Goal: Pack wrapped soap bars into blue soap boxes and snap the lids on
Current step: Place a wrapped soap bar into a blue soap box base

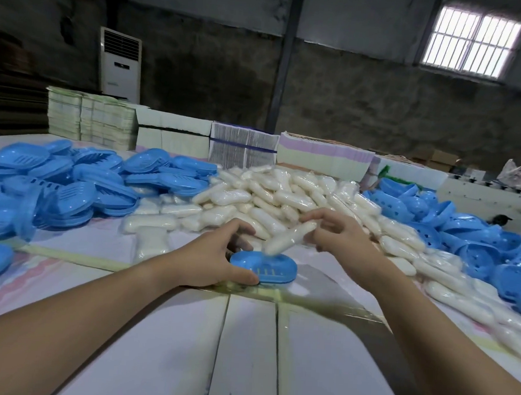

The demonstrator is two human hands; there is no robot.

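A blue soap box [268, 269] with slots in its top lies on the table in front of me. My left hand [210, 257] grips its left end, thumb along the near edge. My right hand [339, 229] pinches one white wrapped soap bar [290, 237], tilted, its lower end touching the top of the box. Behind them rises a big heap of wrapped soap bars [277, 195].
Blue lids [71, 182] are piled on the left, blue perforated box bases [476, 238] on the right. More soap bars trail down the right side [461, 286]. Stacks of flat cartons [244, 147] line the far table edge. White boards [244, 349] lie near me.
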